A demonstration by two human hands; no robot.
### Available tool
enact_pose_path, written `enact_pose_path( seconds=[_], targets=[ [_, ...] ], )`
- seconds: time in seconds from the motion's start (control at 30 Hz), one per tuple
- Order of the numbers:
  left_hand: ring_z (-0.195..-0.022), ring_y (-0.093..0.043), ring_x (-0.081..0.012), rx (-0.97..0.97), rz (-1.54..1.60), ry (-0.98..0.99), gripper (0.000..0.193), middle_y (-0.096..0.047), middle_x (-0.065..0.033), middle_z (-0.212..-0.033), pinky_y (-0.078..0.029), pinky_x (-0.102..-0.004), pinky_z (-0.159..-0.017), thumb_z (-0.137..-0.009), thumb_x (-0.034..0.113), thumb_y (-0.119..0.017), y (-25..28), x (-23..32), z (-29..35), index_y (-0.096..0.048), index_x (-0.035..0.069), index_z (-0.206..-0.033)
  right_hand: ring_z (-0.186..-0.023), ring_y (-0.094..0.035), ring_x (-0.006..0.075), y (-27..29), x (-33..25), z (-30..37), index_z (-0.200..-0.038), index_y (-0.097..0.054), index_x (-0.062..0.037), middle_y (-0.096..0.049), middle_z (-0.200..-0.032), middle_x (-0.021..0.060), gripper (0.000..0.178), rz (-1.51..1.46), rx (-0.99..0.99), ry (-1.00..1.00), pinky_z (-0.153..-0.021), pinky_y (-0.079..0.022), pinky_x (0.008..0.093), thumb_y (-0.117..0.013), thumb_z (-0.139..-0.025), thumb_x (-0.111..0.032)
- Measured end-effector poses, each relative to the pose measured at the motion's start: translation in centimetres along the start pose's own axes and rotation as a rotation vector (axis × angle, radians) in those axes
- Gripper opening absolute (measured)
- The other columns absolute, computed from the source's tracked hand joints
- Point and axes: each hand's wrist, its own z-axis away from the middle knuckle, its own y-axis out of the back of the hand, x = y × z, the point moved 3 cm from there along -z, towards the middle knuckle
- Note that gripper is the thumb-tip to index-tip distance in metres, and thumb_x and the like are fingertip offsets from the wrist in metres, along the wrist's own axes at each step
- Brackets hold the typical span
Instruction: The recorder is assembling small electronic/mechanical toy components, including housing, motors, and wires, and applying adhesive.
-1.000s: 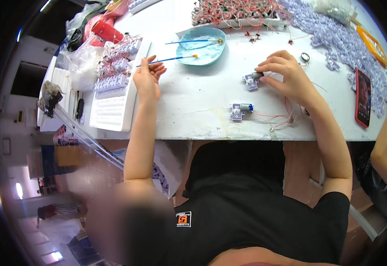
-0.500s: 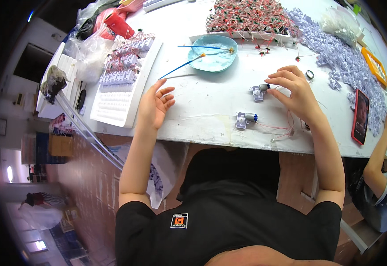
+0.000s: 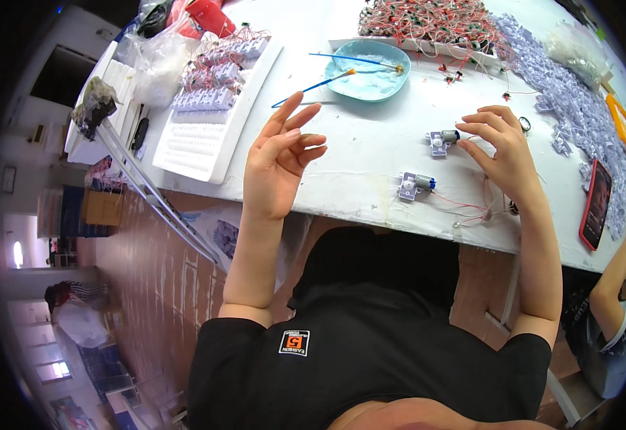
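Observation:
My left hand [image 3: 281,161] is raised over the table's near edge, empty, with its fingers spread and loosely curled. My right hand [image 3: 505,150] has its thumb and fingertips around the end of a small motor [image 3: 451,136], which sits in a pale grey plastic housing [image 3: 438,145] on the table. Just nearer to me lies a second motor [image 3: 424,183] with a blue end, in a similar housing [image 3: 407,190]. Thin red and white wires [image 3: 463,208] trail from it to the right, below my right hand.
A light-blue dish [image 3: 370,86] holds white paste and two blue-handled brushes. White foam tray [image 3: 184,154] with wired housings stands left; a heap of wired parts [image 3: 428,21] lies behind. Grey housings [image 3: 564,93], a red-edged phone [image 3: 597,204] and a co-worker's arm [image 3: 618,265] are right.
My left hand has risen and turned, its fingers now pointing up and away. The view has shifted a little; my right hand keeps its place at the motor.

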Motion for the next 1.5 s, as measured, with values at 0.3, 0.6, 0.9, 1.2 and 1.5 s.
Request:
enact_pose_path(
  seconds=[0.3,0.6,0.9,1.2,1.5],
  targets=[
    [-0.104,-0.069,-0.0245,0.127,0.126,-0.055,0.047,-0.069,-0.0189,-0.116,-0.057,-0.0345,-0.094,-0.091,-0.012,-0.057,1.0,-2.2,0.5,-0.052,-0.003,-0.137,-0.113,-0.058,0.0288,0.4,-0.4,-1.3,-0.102,-0.074,-0.0098,-0.071,-0.105,0.0049,0.026,0.022,0.047,0.060,-0.098,-0.046,0.0419,-0.079,-0.077,-0.011],
    [-0.079,-0.073,-0.0214,-0.078,0.002,-0.048,0.014,-0.072,-0.0159,-0.091,-0.062,-0.0309,-0.070,-0.084,-0.004,-0.075,-0.6,-6.2,1.8,-0.067,-0.005,-0.096,-0.124,-0.052,0.0325,0.7,1.7,2.1,-0.117,-0.068,-0.0023,-0.067,-0.118,0.0106,0.032,0.107,-0.078,0.062,-0.106,-0.041,0.0429,-0.070,-0.085,0.001],
    [-0.064,-0.066,-0.0116,-0.058,-0.249,-0.044,0.008,-0.069,-0.0087,-0.085,-0.054,-0.0242,-0.058,-0.091,-0.001,-0.066,-0.5,-3.9,3.5,-0.066,-0.004,-0.099,-0.125,-0.052,0.0293,-0.2,4.2,0.7,-0.120,-0.067,-0.0010,-0.065,-0.120,0.0097,0.030,0.172,-0.124,0.057,-0.105,-0.042,0.0418,-0.067,-0.091,-0.002],
    [-0.069,-0.062,-0.0140,-0.104,-0.529,-0.363,0.029,-0.055,-0.0153,-0.118,-0.053,-0.0289,-0.069,-0.095,-0.008,-0.043,-0.4,-4.1,3.7,-0.067,-0.002,-0.110,-0.098,-0.068,0.0267,2.3,-1.7,-1.0,-0.108,-0.069,-0.0054,-0.072,-0.105,0.0130,0.032,0.234,0.039,0.223,-0.077,-0.057,0.0366,-0.075,-0.091,-0.032],
    [-0.059,-0.067,-0.0106,-0.135,-0.216,-0.068,0.019,-0.068,-0.0054,-0.071,-0.053,-0.0243,-0.057,-0.094,-0.005,-0.057,-0.5,-4.2,3.6,-0.072,-0.002,-0.105,-0.099,-0.067,0.0240,4.6,-9.1,3.3,-0.102,-0.077,-0.0114,-0.074,-0.102,0.0079,0.015,0.348,0.218,0.201,-0.094,-0.049,0.0410,-0.077,-0.089,-0.017]
  ],
)
